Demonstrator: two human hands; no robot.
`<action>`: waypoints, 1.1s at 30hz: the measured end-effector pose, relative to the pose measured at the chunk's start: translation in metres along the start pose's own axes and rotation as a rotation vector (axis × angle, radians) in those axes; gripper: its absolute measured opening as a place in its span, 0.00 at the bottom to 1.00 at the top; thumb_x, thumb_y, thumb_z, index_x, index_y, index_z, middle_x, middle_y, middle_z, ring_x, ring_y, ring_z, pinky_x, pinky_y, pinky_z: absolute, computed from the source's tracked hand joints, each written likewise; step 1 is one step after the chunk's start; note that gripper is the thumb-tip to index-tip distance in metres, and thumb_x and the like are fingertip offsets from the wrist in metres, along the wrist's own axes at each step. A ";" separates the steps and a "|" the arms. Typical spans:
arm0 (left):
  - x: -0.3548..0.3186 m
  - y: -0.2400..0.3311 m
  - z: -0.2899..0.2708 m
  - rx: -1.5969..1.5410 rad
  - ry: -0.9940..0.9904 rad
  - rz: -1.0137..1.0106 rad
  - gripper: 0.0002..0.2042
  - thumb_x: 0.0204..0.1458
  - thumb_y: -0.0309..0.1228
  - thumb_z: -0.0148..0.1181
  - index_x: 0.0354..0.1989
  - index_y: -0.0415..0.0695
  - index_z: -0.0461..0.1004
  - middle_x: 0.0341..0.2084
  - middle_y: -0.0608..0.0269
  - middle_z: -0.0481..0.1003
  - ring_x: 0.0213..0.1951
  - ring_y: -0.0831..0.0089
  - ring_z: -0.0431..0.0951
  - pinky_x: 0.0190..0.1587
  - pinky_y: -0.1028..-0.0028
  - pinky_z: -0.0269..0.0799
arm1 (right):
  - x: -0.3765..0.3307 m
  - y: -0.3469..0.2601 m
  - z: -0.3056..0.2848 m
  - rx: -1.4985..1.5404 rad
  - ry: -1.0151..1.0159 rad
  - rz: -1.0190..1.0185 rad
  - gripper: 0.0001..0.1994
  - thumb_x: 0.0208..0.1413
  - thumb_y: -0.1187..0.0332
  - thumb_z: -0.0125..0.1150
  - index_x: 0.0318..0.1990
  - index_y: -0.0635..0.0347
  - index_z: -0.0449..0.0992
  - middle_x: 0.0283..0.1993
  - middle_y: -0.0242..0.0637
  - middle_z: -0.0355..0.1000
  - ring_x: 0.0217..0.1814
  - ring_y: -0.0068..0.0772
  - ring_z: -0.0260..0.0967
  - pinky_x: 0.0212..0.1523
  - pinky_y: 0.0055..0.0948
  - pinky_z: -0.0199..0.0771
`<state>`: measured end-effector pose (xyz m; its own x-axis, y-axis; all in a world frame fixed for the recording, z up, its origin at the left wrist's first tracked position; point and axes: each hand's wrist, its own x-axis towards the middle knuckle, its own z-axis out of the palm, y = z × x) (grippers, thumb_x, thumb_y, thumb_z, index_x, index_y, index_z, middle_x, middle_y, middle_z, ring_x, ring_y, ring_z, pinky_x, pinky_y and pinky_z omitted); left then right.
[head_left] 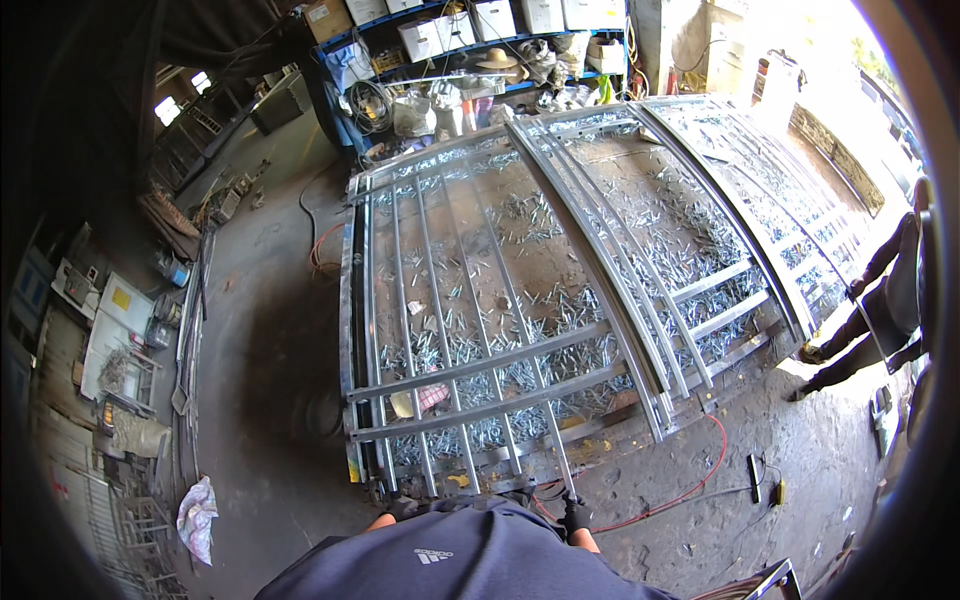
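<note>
A large frame of grey metal bars (480, 388) lies over a wide low table in front of me. My right hand (576, 516), in a dark glove, is closed around the near end of a long thin metal bar (552, 440), which runs away from me across two crosswise bars. My left hand (402, 507), also gloved, is at the near edge of the frame by its left corner. Its fingers are mostly hidden by the frame edge and my shirt. Many small shiny metal pieces (590, 315) are strewn on the tabletop beneath the bars.
Another person (890, 300) stands at the right side of the table. Shelves (530, 85) with boxes and bags line the back. A red hose (700, 480) curls across the floor near my right. Long metal strips (190, 340) and a crumpled sack (197, 518) lie to the left.
</note>
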<state>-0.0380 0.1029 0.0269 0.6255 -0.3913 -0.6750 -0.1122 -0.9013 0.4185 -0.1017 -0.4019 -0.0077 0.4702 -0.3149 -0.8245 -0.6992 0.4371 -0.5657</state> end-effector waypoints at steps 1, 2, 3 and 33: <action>0.003 0.000 -0.001 0.004 -0.012 -0.002 0.19 0.54 0.49 0.53 0.29 0.44 0.79 0.31 0.49 0.78 0.37 0.50 0.79 0.39 0.56 0.70 | -0.001 -0.001 0.000 -0.001 0.011 0.008 0.19 0.54 0.49 0.67 0.44 0.53 0.79 0.26 0.29 0.62 0.24 0.30 0.63 0.22 0.39 0.74; 0.006 -0.001 -0.003 0.007 -0.018 -0.004 0.19 0.54 0.48 0.53 0.29 0.45 0.79 0.31 0.49 0.78 0.38 0.51 0.78 0.40 0.57 0.70 | -0.002 -0.002 0.000 -0.018 0.042 0.037 0.19 0.54 0.49 0.67 0.44 0.53 0.79 0.26 0.29 0.62 0.25 0.30 0.63 0.22 0.40 0.74; 0.009 0.000 -0.003 0.006 -0.027 -0.003 0.18 0.55 0.48 0.53 0.29 0.45 0.78 0.32 0.49 0.78 0.38 0.51 0.78 0.40 0.57 0.70 | -0.003 -0.003 0.000 -0.021 0.030 0.015 0.17 0.55 0.51 0.66 0.43 0.52 0.79 0.25 0.28 0.61 0.23 0.28 0.62 0.21 0.38 0.74; 0.056 0.027 0.000 -1.005 -0.035 -0.536 0.19 0.61 0.47 0.52 0.38 0.42 0.77 0.31 0.54 0.81 0.25 0.65 0.79 0.21 0.58 0.71 | 0.009 -0.004 -0.012 -0.061 -0.112 0.001 0.12 0.58 0.54 0.63 0.39 0.50 0.80 0.20 0.23 0.59 0.19 0.23 0.58 0.21 0.36 0.73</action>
<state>-0.0061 0.0567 0.0001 0.3828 -0.0195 -0.9236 0.8425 -0.4027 0.3577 -0.1009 -0.4163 -0.0122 0.5243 -0.2172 -0.8234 -0.7296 0.3839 -0.5659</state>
